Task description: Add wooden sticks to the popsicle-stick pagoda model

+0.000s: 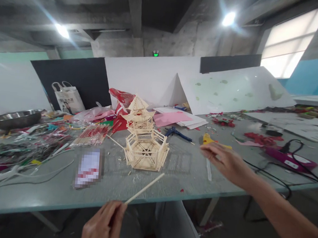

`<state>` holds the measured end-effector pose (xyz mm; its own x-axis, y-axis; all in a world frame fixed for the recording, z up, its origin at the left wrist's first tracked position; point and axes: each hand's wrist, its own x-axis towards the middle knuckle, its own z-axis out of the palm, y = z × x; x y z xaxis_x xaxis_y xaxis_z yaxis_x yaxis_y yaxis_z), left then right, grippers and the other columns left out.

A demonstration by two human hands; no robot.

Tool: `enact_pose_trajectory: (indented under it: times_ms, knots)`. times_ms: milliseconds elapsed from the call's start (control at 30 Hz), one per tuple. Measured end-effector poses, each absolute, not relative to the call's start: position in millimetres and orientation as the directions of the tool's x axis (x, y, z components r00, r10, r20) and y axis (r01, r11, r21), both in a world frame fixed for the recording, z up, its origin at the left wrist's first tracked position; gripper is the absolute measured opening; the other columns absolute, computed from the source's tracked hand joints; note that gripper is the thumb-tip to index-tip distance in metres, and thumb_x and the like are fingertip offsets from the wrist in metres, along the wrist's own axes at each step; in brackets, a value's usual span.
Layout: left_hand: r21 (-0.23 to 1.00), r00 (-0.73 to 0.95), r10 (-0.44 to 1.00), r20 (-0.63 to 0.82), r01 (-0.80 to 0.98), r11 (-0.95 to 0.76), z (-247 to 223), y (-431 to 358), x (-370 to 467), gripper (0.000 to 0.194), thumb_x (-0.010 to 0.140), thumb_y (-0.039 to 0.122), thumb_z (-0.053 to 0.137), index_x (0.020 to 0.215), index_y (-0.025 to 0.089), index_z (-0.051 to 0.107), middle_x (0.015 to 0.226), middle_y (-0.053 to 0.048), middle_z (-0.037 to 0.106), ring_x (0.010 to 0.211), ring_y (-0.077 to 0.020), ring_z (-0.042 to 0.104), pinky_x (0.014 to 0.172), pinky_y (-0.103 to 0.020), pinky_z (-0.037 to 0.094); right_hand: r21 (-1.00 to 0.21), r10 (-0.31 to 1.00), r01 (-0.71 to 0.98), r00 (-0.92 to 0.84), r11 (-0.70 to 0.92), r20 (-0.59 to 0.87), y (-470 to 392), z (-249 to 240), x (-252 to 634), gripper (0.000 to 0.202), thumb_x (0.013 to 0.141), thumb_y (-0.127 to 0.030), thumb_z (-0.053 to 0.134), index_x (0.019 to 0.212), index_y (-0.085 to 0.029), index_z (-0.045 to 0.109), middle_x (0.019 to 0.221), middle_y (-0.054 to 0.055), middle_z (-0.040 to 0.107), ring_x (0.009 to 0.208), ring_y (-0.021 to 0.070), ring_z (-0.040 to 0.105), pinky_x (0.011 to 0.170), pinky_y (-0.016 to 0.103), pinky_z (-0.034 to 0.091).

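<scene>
My left hand [104, 223] is closed at the bottom of the view, pinching one end of a thin pale wooden stick [145, 188] that slants up to the right over the table edge. Past its tip stands a small tiered pagoda model [146, 154] built of similar sticks, with a pointed roof and a railed hexagonal base. On the right, my right hand [223, 160] is at a yellow glue gun [207, 139], fingers stretched out and partly covering it. Whether they touch it is unclear. Below those fingers lies a clear glue stick [209, 169].
A blue glue gun [178, 134] lies behind the model. Bundled sticks [93, 133], a blurred-out packet [88, 168] and tangled wrappers and cables [24, 154] fill the left. A metal bowl [16, 119] stands far left. A purple power strip [291, 159] with black cables sits right.
</scene>
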<state>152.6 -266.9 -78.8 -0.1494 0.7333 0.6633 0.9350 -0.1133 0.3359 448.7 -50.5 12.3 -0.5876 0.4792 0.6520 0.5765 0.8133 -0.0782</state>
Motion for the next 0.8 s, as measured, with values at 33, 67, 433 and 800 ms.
enact_pose_trajectory:
  times_ms: [33, 67, 433, 800]
  knots:
    - [0.319, -0.138, 0.739, 0.659, 0.941, -0.109, -79, -269, 150, 0.009, 0.084, 0.027, 0.051, 0.082, 0.023, 0.059, 0.071, 0.001, 0.066, 0.063, -0.0118, 0.064, 0.058, -0.016, 0.044, -0.062, 0.486, 0.618, -0.548, 0.784, 0.681, -49, 14, 453, 0.026, 0.091, -0.036, 0.039, 0.095, -0.019, 0.059, 0.092, 0.009, 0.064, 0.081, 0.0207, 0.060, 0.069, 0.035, 0.048]
    - [0.299, -0.115, 0.746, 0.655, 0.947, -0.117, -78, -270, 152, 0.009, 0.084, 0.027, 0.051, 0.082, 0.023, 0.059, 0.071, 0.001, 0.066, 0.062, -0.0119, 0.064, 0.058, -0.016, 0.045, -0.030, 0.462, 0.626, -0.541, 0.779, 0.703, -53, 15, 453, 0.025, 0.090, -0.034, 0.039, 0.095, -0.019, 0.059, 0.091, 0.010, 0.064, 0.081, 0.0216, 0.060, 0.070, 0.036, 0.047]
    - [0.335, -0.012, 0.727, 0.686, 0.892, -0.302, -52, -224, 189, 0.015, 0.085, 0.022, 0.048, 0.080, 0.021, 0.063, 0.069, -0.002, 0.064, 0.065, -0.0144, 0.060, 0.061, -0.022, 0.045, 0.103, 0.121, 0.231, -0.780, 0.967, 0.614, -130, -47, 371, 0.022, 0.087, -0.013, 0.039, 0.093, -0.016, 0.059, 0.073, 0.005, 0.061, 0.068, 0.0153, 0.053, 0.066, 0.029, 0.043]
    - [0.940, -0.466, 0.840, 0.279, 0.310, -0.141, -47, -187, 163, 0.024, 0.074, 0.039, 0.060, 0.078, 0.016, 0.065, 0.058, 0.001, 0.058, 0.048, -0.0100, 0.047, 0.047, -0.020, 0.037, -0.080, 0.321, 0.370, -0.656, 0.926, 0.683, -102, -38, 352, 0.020, 0.091, -0.022, 0.040, 0.083, -0.016, 0.058, 0.074, 0.004, 0.059, 0.072, 0.0144, 0.053, 0.065, 0.027, 0.043]
